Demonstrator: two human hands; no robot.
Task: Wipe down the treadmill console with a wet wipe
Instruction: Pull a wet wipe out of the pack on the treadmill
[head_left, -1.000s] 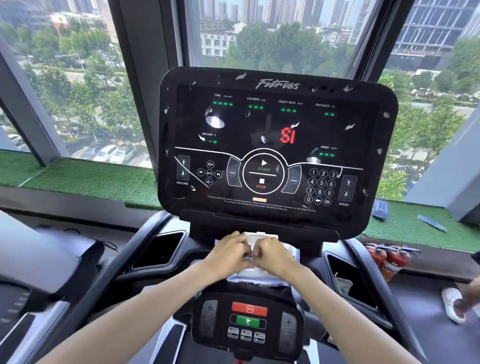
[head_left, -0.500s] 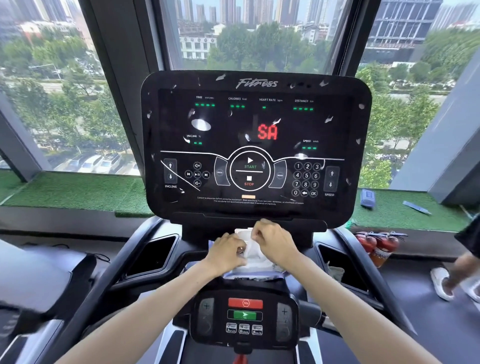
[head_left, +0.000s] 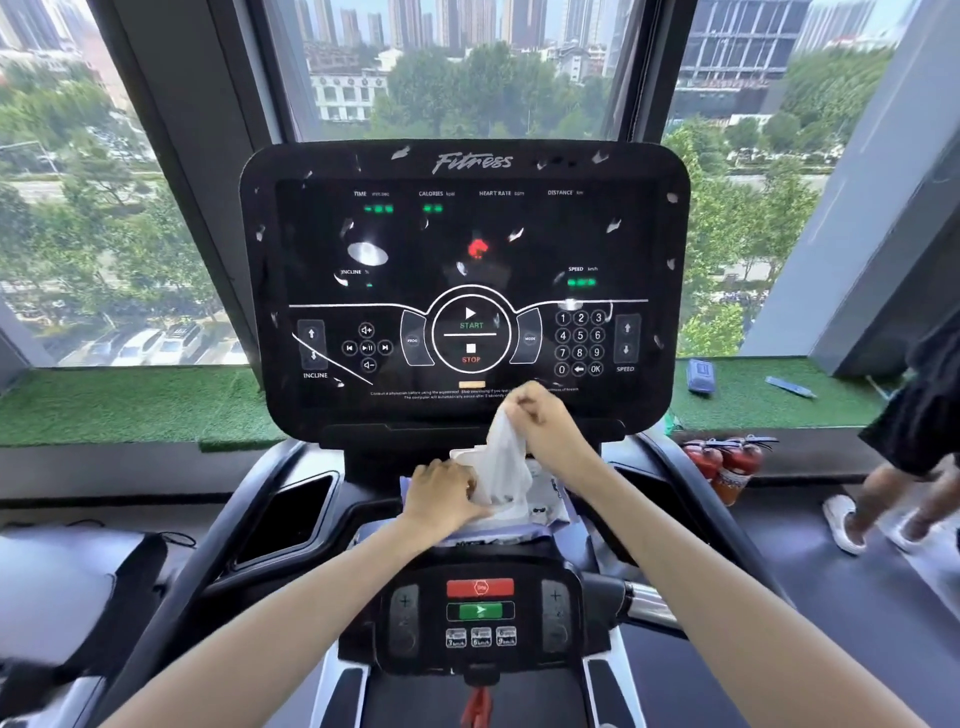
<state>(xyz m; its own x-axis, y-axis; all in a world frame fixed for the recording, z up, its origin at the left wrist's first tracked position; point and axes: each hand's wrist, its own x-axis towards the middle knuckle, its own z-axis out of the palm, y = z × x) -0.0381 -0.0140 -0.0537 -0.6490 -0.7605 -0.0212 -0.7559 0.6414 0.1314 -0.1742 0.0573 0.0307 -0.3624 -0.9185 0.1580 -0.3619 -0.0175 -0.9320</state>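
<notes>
Bare L forearm (head_left: 291, 613) & R forearm (head_left: 691, 582) reach fwd from the bottom corners, converging at centre. L hand (head_left: 441, 493) lies palm down, fingers pressing on a wipe pack (head_left: 548, 501). R hand (head_left: 545, 421), higher up w/ wrist bent, pinches a wet wipe (head_left: 504, 462) between thumb & fingertips

I see the treadmill's centre tray (head_left: 363, 519) carrying the wipe pack (head_left: 548, 499), lying flat across it. Farther back, the green turf sill (head_left: 130, 405) bears a blue packet (head_left: 701, 375) and a thin blue strip (head_left: 789, 387), lying apart.
</notes>
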